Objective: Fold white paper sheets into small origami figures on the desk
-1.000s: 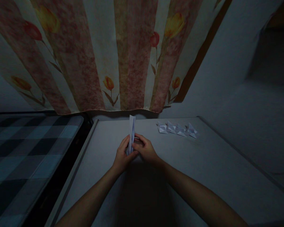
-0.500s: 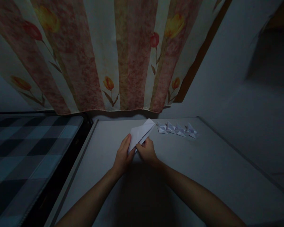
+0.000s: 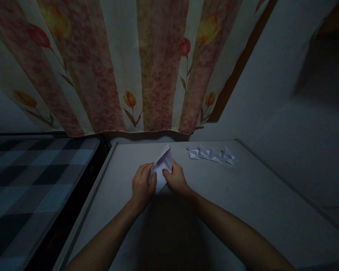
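A folded sheet of white paper [image 3: 161,177] is held between my two hands above the white table, its pointed top tilted up and away, with a fold standing partly open on the near side. My left hand [image 3: 142,184] grips its left edge, thumb in front and fingers behind. On the right edge, my right hand [image 3: 175,177] pinches the paper with the thumb on its face; the other fingers are mostly hidden behind it. Several small folded paper figures [image 3: 205,152] stand in a row at the table's back right.
The white table [image 3: 237,210] has a raised rim along its sides. Left of it lies a checked mattress [image 3: 45,180], with a dark gap between. A tulip-patterned curtain [image 3: 127,67] hangs behind the table, and a pale wall [image 3: 271,113] runs along the right.
The paper has turned more upright, and its fold now opens towards me. My left hand has shifted slightly left and my right thumb has moved onto the paper's face.
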Demonstrator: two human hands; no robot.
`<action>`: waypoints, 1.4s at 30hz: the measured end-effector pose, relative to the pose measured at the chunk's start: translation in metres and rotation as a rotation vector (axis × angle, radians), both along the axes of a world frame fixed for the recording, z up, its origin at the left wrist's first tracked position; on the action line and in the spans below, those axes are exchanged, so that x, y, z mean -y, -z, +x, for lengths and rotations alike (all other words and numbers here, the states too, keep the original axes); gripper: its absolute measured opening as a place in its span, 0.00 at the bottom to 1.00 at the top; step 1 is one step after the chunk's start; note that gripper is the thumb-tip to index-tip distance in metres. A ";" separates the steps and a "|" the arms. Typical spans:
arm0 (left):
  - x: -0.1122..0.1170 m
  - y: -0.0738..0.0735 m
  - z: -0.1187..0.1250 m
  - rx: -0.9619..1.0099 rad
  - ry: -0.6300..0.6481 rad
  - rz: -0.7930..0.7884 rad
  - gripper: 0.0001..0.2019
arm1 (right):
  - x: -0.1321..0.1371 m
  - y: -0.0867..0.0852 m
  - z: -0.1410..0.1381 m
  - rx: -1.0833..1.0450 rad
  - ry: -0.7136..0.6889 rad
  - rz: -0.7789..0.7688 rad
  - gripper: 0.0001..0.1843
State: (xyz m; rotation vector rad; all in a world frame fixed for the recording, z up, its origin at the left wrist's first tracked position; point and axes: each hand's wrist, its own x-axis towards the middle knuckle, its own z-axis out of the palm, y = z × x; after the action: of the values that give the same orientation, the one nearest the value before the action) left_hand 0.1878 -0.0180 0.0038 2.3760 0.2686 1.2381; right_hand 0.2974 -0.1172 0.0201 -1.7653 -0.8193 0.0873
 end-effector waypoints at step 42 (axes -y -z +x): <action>-0.021 0.014 0.005 -0.470 0.356 0.180 0.16 | 0.054 0.028 0.029 1.045 -0.517 -0.560 0.13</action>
State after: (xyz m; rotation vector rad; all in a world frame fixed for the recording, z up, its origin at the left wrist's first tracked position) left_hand 0.1924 0.0026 -0.0101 2.6959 -0.1300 0.5547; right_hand 0.3260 -0.1712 -0.0074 -2.0372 -2.1672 -0.3278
